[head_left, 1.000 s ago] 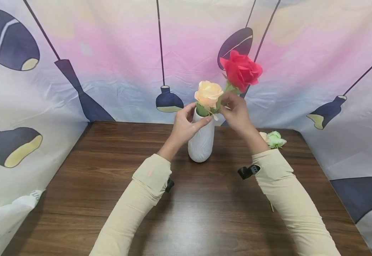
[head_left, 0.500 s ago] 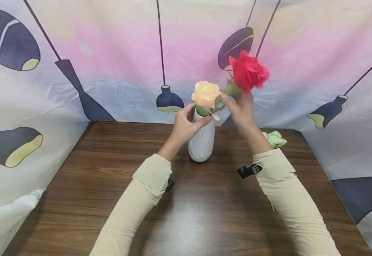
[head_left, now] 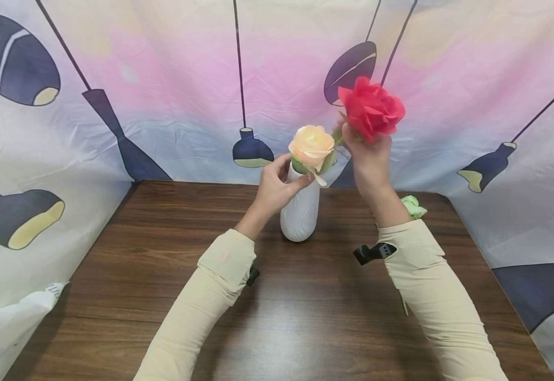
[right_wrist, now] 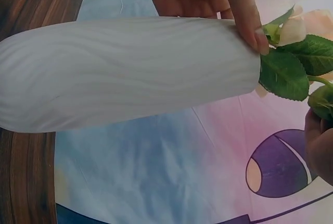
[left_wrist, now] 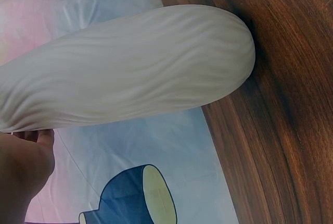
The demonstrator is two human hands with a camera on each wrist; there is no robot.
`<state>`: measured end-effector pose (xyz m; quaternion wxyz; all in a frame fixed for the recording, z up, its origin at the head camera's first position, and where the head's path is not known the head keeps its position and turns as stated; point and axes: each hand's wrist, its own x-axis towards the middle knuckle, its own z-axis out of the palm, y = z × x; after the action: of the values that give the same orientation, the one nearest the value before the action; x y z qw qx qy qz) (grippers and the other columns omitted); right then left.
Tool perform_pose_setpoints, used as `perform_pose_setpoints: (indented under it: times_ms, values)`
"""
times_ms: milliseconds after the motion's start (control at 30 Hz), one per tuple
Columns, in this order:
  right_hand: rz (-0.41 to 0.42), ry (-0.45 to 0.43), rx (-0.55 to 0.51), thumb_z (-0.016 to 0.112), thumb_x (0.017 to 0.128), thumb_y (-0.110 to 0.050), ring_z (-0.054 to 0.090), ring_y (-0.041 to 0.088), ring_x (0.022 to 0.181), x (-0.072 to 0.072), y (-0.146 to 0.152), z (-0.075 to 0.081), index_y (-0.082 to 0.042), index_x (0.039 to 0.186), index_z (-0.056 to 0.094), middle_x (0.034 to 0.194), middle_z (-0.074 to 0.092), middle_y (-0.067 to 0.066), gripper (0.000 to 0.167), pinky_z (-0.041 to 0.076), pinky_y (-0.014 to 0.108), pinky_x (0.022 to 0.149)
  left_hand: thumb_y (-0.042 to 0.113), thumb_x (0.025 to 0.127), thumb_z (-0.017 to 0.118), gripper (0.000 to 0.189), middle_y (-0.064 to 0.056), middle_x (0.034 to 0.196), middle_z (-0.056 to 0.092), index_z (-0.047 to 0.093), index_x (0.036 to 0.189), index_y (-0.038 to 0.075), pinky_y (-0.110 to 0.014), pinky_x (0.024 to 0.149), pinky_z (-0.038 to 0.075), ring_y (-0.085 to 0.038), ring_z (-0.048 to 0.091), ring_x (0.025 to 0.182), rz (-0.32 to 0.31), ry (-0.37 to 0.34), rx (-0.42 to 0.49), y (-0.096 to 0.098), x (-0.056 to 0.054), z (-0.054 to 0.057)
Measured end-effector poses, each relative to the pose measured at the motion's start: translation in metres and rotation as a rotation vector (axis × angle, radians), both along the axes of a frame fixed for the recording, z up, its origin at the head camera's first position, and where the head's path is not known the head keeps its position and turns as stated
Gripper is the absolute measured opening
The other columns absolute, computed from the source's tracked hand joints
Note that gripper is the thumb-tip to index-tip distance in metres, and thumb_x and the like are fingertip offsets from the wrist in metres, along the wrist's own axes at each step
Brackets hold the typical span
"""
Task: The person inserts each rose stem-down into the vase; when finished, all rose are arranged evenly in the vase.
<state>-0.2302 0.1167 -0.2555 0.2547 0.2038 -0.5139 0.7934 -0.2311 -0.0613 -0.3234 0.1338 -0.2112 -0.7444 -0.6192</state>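
A white ribbed vase (head_left: 300,214) stands upright at the back of the table. My left hand (head_left: 276,182) grips it around the neck, its thumb across the front near the rim. In the vase sits a peach rose (head_left: 312,146); green leaves (left_wrist: 1,130)-free, its petals lean over the rim. My right hand (head_left: 371,161) holds a red rose (head_left: 373,109) just under the bloom, above and right of the vase. In the right wrist view the right fingers (right_wrist: 318,148) are around the green base of a flower, beside the vase mouth.
A pale green flower (head_left: 413,207) lies on the brown wooden table (head_left: 162,238) at the back right, partly behind my right forearm. Printed cloth (head_left: 172,95) with lamp shapes rises behind the table and at both sides.
My right hand has moved right, turning its grip on the red rose, which has shifted slightly right. The peach rose has tipped a little. My left hand stays on the vase.
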Motion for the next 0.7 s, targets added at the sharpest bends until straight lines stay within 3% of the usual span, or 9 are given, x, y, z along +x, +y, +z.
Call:
perform_pose_setpoints:
  times_ms: [133,267,333,400,500,700]
  values:
    - [0.032,0.032,0.010,0.063,0.086,0.015,0.070,0.015,0.079,0.000,0.003,-0.001,-0.011,0.110,0.063,0.087,0.072,0.001,0.036,0.060,0.026,0.079,0.010,0.084,0.081,0.048,-0.017,0.119,0.070,0.064,0.129,0.001,-0.030,0.099,0.056,-0.010,0.061,0.100,-0.002,0.000,-0.003,0.000,0.000,0.000]
    - [0.004,0.056,0.130,0.069,0.081,0.018,0.071,0.013,0.087,-0.001,0.004,-0.003,-0.007,0.119,0.064,0.096,0.074,-0.003,0.045,0.061,0.025,0.080,0.007,0.084,0.080,0.050,-0.019,0.129,0.068,0.063,0.131,-0.001,-0.034,0.110,0.051,-0.018,0.063,0.119,-0.002,0.002,0.014,0.000,-0.001,0.000]
    - [-0.030,0.070,0.237,0.072,0.080,0.016,0.070,0.012,0.095,-0.001,0.003,-0.006,0.000,0.122,0.065,0.100,0.075,-0.008,0.045,0.060,0.025,0.084,0.006,0.083,0.080,0.050,-0.020,0.125,0.070,0.064,0.130,-0.001,-0.028,0.104,0.053,-0.019,0.065,0.114,-0.003,0.010,0.019,0.000,-0.001,0.001]
    - [-0.068,0.072,0.337,0.073,0.081,0.014,0.068,0.010,0.099,-0.002,0.002,-0.009,0.007,0.122,0.065,0.100,0.074,-0.014,0.043,0.059,0.024,0.088,0.008,0.084,0.081,0.049,-0.019,0.117,0.071,0.064,0.129,0.001,-0.023,0.093,0.056,-0.016,0.065,0.099,0.000,0.022,0.010,0.000,-0.001,0.001]
    - [-0.108,0.059,0.437,0.074,0.081,0.010,0.064,0.006,0.104,-0.003,0.000,-0.015,0.013,0.123,0.062,0.105,0.074,-0.009,0.044,0.055,0.023,0.095,0.012,0.085,0.081,0.049,-0.015,0.116,0.072,0.064,0.129,0.004,-0.023,0.087,0.056,-0.012,0.060,0.090,0.008,0.026,-0.019,-0.001,0.000,0.001]
    - [-0.104,0.061,0.480,0.074,0.080,0.010,0.061,0.004,0.110,-0.005,-0.004,-0.019,0.014,0.128,0.058,0.112,0.070,-0.004,0.050,0.054,0.022,0.097,0.015,0.085,0.082,0.052,-0.013,0.130,0.070,0.062,0.132,0.005,-0.038,0.104,0.056,-0.014,0.065,0.107,0.009,0.008,-0.032,-0.002,0.001,0.001]
